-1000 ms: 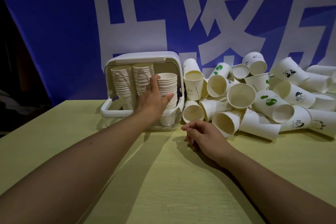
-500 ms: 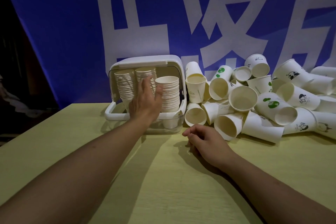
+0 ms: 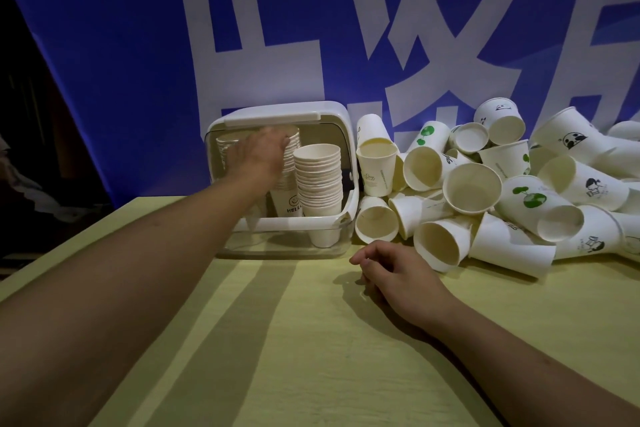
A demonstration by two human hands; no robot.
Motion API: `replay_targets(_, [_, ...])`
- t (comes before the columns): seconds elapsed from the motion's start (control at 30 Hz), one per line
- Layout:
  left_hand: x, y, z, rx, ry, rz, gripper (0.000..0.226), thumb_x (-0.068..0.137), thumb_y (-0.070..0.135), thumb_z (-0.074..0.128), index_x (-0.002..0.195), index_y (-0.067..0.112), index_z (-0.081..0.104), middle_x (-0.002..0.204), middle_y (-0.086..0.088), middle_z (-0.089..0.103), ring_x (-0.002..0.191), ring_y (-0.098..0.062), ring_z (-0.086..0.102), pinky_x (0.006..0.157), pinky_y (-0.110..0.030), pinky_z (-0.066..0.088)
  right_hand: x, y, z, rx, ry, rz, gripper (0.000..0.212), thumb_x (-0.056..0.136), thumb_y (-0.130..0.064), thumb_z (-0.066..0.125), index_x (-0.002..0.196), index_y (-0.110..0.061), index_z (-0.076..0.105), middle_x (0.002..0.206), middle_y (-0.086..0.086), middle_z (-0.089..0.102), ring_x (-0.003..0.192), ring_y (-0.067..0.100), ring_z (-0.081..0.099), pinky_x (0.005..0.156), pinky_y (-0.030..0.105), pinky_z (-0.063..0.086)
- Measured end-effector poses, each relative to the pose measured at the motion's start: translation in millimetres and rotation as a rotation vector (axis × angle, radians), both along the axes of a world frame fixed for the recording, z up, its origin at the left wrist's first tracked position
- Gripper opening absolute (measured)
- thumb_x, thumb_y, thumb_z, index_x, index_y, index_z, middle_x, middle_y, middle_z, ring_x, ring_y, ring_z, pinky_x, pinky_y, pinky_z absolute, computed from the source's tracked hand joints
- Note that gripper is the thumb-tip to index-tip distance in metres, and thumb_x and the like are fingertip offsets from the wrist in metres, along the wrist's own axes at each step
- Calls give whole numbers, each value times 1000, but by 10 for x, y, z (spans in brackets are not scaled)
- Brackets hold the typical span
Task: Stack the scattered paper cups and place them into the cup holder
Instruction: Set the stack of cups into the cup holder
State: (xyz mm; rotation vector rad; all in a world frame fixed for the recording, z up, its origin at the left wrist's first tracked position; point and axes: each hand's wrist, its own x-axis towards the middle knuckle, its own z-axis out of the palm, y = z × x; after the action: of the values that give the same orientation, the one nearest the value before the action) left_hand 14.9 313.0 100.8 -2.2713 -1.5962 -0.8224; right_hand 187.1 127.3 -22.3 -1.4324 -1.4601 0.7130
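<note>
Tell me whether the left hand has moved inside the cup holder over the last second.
Yes. The left hand went left and up, from the right cup stack to the stacks at the cup holder's left.

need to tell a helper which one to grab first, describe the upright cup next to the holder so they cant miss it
Start at the white cup holder at the back of the yellow table and look just past its right wall, where the loose pile of paper cups begins. The upright cup is the first one there. Unlike its neighbours lying on their sides, it stands mouth up.

One head-worn camera looks forward and down, close over the table (image 3: 311, 340).
</note>
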Motion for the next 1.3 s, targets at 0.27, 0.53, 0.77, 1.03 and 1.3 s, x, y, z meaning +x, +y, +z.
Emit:
replay_targets(0.27, [-277, -80, 325, -55, 145, 1, 28, 106, 35, 43, 118, 24, 66, 105, -2, 63, 94, -24, 54, 81, -37, 46, -2, -1, -7, -13, -8, -5, 17, 100, -23, 55, 95, -31, 69, 71, -10, 69, 83, 11, 70, 78, 34, 59])
replay_targets(0.53, [-426, -175, 445, -129, 162, -90, 32, 104, 30, 52, 130, 16, 64, 121, -6, 67, 98, -19, 54, 80, -31, 42, -17, -16, 10, -17, -14, -23, 17, 100, -22, 55, 95, -29, 70, 74, -8, 71, 81, 10, 70, 81, 39, 59])
replay_targets(0.77, [-461, -256, 536, -189, 131, -156, 32, 97, 27, 64, 126, 13, 68, 119, -5, 70, 97, -17, 59, 78, -28, 43, -16, -20, 18, -21, -27, -21, 18, 100, -22, 54, 96, -30, 70, 74, -11, 71, 81, 10, 70, 82, 40, 59])
replay_targets(1.03, [-508, -337, 677, -107, 21, -150, 29, 88, 33, 74, 114, 21, 75, 113, 0, 72, 95, -14, 57, 77, -31, 47, -14, -27, 28, -18, -56, -25, 18, 100, -23, 54, 97, -31, 69, 80, -6, 72, 83, 8, 70, 82, 38, 58])
replay_targets(1.3, [-561, -407, 399, 125, -43, -163, 25, 98, 37, 59, 115, 21, 68, 112, -6, 60, 96, -14, 44, 77, -31, 38, -9, -20, 31, -14, -75, -7, 18, 100, -22, 53, 98, -31, 68, 86, -4, 73, 86, 6, 69, 81, 32, 58])
